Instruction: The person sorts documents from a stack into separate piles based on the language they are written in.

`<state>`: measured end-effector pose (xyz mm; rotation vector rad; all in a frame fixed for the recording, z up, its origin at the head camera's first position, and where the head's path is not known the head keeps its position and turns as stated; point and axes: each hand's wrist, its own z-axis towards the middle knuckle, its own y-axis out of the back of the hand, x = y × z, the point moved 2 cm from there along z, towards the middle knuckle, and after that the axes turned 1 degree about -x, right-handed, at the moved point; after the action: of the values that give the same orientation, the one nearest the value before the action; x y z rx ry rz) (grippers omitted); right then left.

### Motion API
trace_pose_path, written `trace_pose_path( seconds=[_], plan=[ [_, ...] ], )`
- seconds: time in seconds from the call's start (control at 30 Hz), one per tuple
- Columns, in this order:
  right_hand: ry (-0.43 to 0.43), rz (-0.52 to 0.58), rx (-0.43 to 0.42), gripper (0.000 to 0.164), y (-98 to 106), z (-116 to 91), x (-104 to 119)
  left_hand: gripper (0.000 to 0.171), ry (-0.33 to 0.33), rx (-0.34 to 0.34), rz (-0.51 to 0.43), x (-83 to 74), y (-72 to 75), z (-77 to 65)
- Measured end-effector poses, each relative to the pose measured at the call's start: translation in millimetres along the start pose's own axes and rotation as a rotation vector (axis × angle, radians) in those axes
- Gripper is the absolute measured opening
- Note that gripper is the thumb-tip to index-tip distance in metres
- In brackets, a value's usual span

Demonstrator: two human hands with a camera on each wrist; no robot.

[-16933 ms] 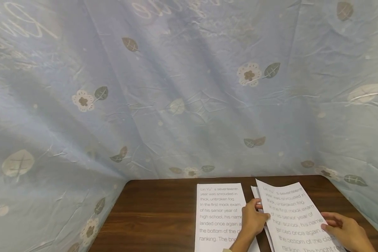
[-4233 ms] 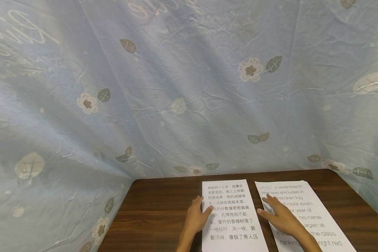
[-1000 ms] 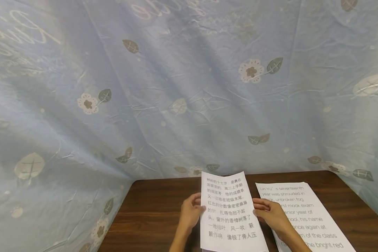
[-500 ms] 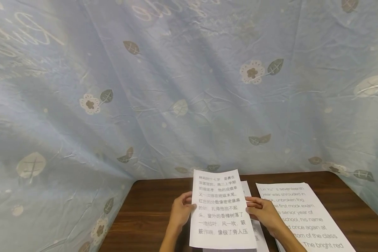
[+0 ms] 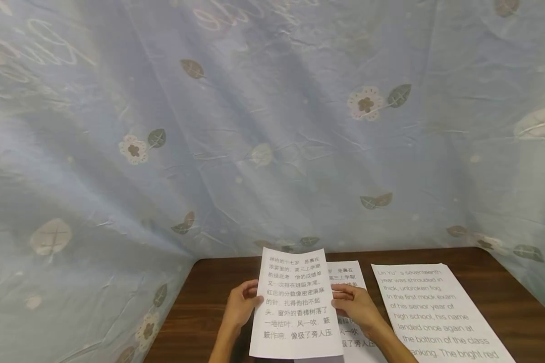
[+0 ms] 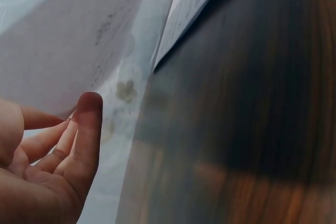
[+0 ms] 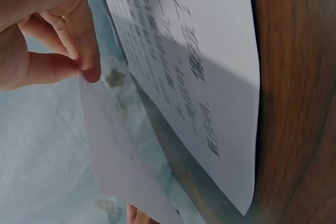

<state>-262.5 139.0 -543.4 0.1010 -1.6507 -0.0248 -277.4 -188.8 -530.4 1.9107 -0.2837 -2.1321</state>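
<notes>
A sheet of paper [image 5: 295, 302] printed with Chinese text is held up off the table, tilted toward the head camera. My left hand [image 5: 240, 305] pinches its left edge between thumb and fingers. On the opposite edge, my right hand [image 5: 356, 307] pinches it the same way. In the left wrist view the left hand [image 6: 58, 156] grips the paper's border. The right wrist view has the right hand [image 7: 52, 35] with thumb and forefinger meeting on the sheet [image 7: 123, 150]. Behind the lifted sheet lies a stack of Chinese-text paper [image 5: 351, 275], partly covered by it.
To the right lies a stack of English-text paper [image 5: 436, 312], its edges slightly uneven. The dark wooden table [image 5: 200, 307] has rounded back corners. A pale blue curtain [image 5: 272, 126] with leaf and flower prints hangs behind and at both sides.
Over the last second both hands have carried the lifted Chinese-text sheet leftward, uncovering part of the stack beneath. Earlier, the hands handled an English-text sheet at the right.
</notes>
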Motion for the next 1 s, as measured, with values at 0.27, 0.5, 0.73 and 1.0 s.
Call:
trace_pose_path(
  seconds=[0.27,0.5,0.73,1.0],
  plan=[
    [0.009,0.011,0.015,0.048,-25.8,2.1,-1.3,0.050,0.030,-0.032,0.020,12.0,22.1,-1.6],
    [0.025,0.014,0.061,0.050,-49.1,9.0,-3.9,0.051,0.077,-0.071,0.047,21.2,45.0,-4.2],
    [0.037,-0.010,0.089,0.052,-72.1,13.0,-5.5,0.051,0.090,-0.100,0.072,28.2,66.9,-7.5],
    [0.057,-0.005,0.102,0.052,-97.2,16.1,-3.6,0.050,0.109,-0.130,0.094,39.3,85.5,-8.1]
  ],
)
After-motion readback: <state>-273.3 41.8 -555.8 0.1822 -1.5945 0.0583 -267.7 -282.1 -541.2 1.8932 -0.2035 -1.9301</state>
